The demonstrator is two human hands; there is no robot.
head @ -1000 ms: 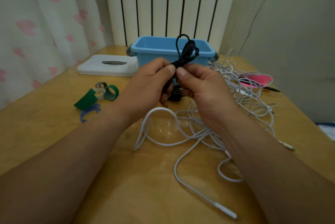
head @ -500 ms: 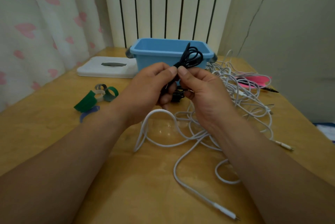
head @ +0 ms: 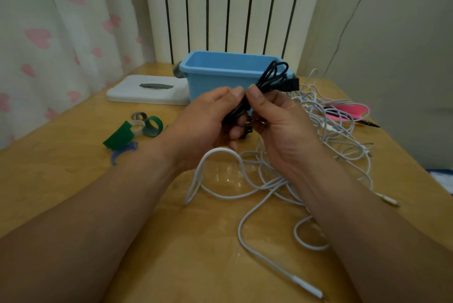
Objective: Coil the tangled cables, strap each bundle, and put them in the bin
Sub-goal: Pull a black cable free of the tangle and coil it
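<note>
Over table (head: 73,192), black cable bundle (head: 269,80) aslant, loops up-right toward bin (head: 213,83)

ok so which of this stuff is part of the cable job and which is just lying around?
Job:
black cable, gripped by left hand and right hand
white cables, tangled on the table
straps
bin

Lying about:
white lid
pink item

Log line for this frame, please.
left hand, right hand: grip black cable bundle | white cables: tangled on table | straps: on table
</note>
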